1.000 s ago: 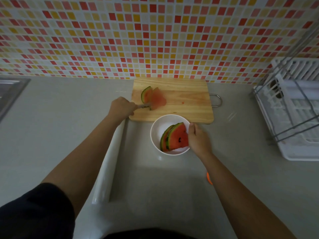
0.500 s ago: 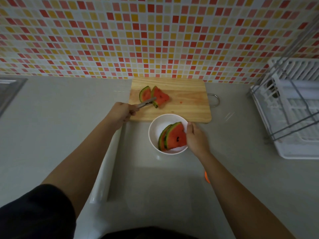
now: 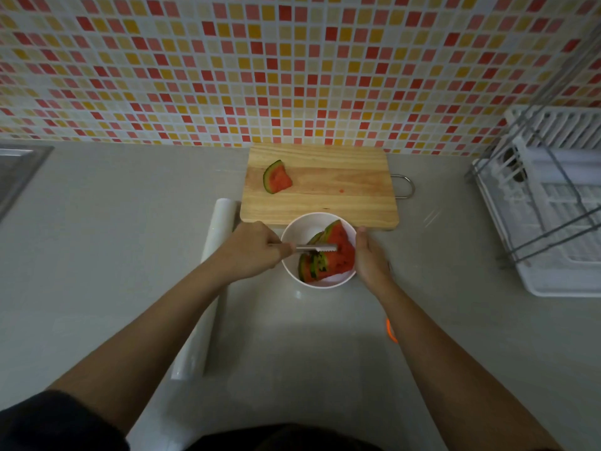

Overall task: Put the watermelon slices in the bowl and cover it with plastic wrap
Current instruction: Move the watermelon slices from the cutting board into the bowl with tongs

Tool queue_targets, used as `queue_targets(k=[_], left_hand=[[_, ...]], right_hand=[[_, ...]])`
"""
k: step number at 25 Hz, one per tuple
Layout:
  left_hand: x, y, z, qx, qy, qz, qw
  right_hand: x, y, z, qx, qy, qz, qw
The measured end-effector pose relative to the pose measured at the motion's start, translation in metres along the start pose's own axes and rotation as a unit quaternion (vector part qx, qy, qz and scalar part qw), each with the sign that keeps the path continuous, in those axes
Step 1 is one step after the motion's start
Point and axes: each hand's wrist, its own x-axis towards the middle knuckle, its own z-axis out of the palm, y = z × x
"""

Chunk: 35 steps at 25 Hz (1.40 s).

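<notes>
A white bowl (image 3: 294,232) stands on the counter just in front of the wooden cutting board (image 3: 341,187). Several watermelon slices (image 3: 338,258) lean together inside it. My left hand (image 3: 250,250) grips metal tongs (image 3: 317,248) whose tips reach over the bowl onto the slices. My right hand (image 3: 370,258) rests against the bowl's right side, fingers straight along the rim. One watermelon slice (image 3: 276,177) lies on the left part of the board. A roll of plastic wrap (image 3: 208,281) lies on the counter under my left forearm.
A white dish rack (image 3: 553,203) with metal bars fills the right side. A sink edge (image 3: 16,170) shows at far left. An orange object (image 3: 391,332) peeks out beside my right forearm. The tiled wall runs behind the board.
My left hand carried a slice with the tongs from the board down into the bowl. One slice is left on the board. My right hand stayed at the bowl.
</notes>
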Motion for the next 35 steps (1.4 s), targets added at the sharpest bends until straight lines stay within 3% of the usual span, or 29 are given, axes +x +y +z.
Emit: queue_targets(k=[4, 8, 10, 13, 21, 27, 31, 35], left_hand=[[-0.003, 0.004, -0.026, 0.115, 0.035, 0.033, 0.992], [0.041, -0.018, -0.040, 0.032, 0.209, -0.045, 0.976], [0.068, -0.033, -0.031, 0.001, 0.250, -0.099, 0.963], [0.098, -0.053, -0.016, -0.032, 0.261, -0.138, 0.955], [0.113, -0.060, 0.001, -0.091, 0.269, -0.143, 0.948], [0.068, -0.043, 0.001, -0.197, 0.291, -0.089, 0.932], [0.005, -0.031, 0.006, -0.192, 0.274, -0.022, 0.942], [-0.030, -0.025, 0.021, 0.028, 0.311, 0.069, 0.947]], right_hand=[[0.001, 0.001, 0.001, 0.005, -0.006, -0.016, 1.000], [0.003, 0.002, 0.002, -0.007, -0.007, -0.024, 1.000], [0.003, 0.003, 0.002, -0.014, -0.007, -0.026, 1.000], [0.004, 0.002, 0.001, -0.013, -0.003, -0.032, 0.999], [0.005, 0.003, 0.002, -0.018, 0.003, -0.029, 0.999], [0.004, 0.001, 0.002, -0.024, 0.005, -0.024, 0.999], [0.002, 0.000, 0.001, -0.025, 0.004, -0.025, 0.999], [0.003, 0.000, 0.002, -0.031, 0.003, -0.030, 0.999]])
